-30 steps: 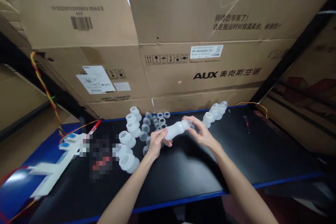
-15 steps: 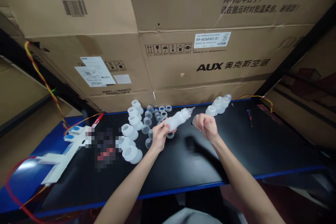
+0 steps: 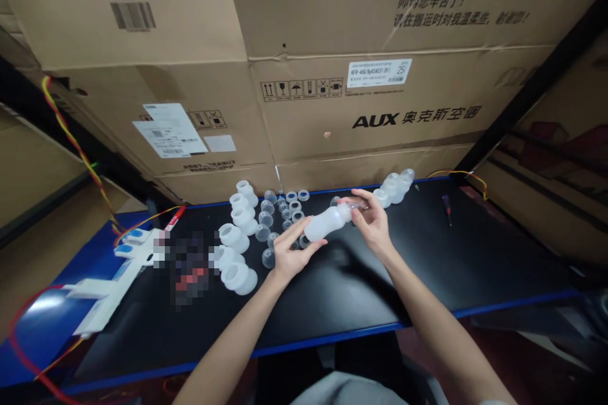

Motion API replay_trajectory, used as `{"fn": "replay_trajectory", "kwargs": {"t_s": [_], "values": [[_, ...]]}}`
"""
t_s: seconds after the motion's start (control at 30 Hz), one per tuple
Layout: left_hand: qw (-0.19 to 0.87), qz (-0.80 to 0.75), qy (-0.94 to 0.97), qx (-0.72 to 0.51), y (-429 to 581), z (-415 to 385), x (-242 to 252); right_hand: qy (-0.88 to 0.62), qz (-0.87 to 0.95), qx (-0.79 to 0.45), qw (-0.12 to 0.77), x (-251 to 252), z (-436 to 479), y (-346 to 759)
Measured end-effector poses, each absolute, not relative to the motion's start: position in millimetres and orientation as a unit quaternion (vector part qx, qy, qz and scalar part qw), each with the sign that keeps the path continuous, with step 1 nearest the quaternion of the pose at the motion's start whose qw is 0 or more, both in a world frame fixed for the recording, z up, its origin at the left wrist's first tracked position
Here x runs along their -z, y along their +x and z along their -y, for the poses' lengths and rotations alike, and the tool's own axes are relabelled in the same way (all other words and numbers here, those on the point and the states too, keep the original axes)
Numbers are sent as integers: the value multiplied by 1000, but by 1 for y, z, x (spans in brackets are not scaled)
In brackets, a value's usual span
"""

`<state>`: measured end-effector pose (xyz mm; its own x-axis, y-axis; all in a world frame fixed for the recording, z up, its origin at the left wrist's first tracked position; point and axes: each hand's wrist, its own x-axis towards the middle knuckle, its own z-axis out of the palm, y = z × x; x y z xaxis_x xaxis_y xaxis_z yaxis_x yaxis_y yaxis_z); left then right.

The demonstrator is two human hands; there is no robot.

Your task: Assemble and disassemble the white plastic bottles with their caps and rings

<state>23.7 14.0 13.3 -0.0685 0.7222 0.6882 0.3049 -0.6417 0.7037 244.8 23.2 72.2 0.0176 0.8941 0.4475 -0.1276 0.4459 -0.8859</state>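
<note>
A frosted white plastic bottle (image 3: 325,223) lies tilted between both hands above the black table (image 3: 427,278). My left hand (image 3: 292,253) holds its base from below, fingers curled round it. My right hand (image 3: 373,218) grips the neck end, fingertips closed on a clear cap there. Empty white bottles (image 3: 237,240) lie in a row to the left of my left hand. Clear caps and white rings (image 3: 285,212) are scattered just behind the hands.
More capped bottles (image 3: 394,185) lie at the back right. A small screwdriver (image 3: 446,205) sits further right. A white and blue tool (image 3: 111,278) with red and yellow wires lies at the left. Large cardboard boxes (image 3: 361,88) wall the table's back edge.
My right hand, a fist away from the bottle half a second ago, has come back to the bottle's neck. The bottle has shifted slightly right and lower.
</note>
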Motion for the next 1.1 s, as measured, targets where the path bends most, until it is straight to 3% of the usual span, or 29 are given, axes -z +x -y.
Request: {"fn": "replay_trajectory", "kwargs": {"t_s": [0.1,0.23,0.53,0.7,0.93,1.03,1.1], "values": [[71,-375,689,-616,28,-11,-8,-356,544,-392,650,-65,-13,236],[41,-339,717,-607,36,-5,-1,-393,504,-371,674,-54,8,238],[230,-296,829,-415,58,12,7,-444,501,-360,650,-17,61,287],[220,-284,874,-327,60,8,7,-526,532,-165,643,-12,47,329],[246,-295,873,-301,58,3,11,-605,586,42,537,-3,-3,388],[244,-296,874,-298,58,3,12,-604,596,201,489,-8,1,375],[244,-296,875,-295,59,3,13,-597,635,226,436,-11,8,352]]}}
